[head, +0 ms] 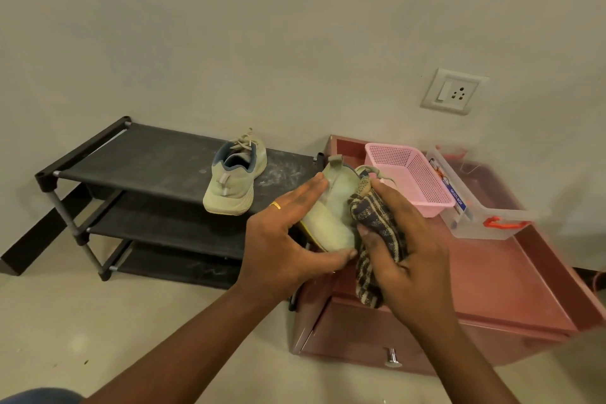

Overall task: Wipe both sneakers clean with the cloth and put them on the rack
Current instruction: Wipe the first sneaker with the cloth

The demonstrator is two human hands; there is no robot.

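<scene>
Roughly half done: one sneaker (234, 174) is sitting on the rack (147, 157) beyond the left hand (288, 239), which is gripping the other sneaker (331, 216) while the right hand (403, 246) is pressing the clutched cloth (373, 223) onto it.

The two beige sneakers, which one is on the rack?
The beige fabric sneaker with blue lining, on the black rack's top shelf. The other sneaker is in the left hand; the right hand presses a checked cloth against it.

The clear plastic storage box with red latches (488, 210), at 3 o'clock in the view, bore a blue strip label (456, 197) along its side that read "MULTI BOX"; the smaller print beside it was illegible.
</scene>
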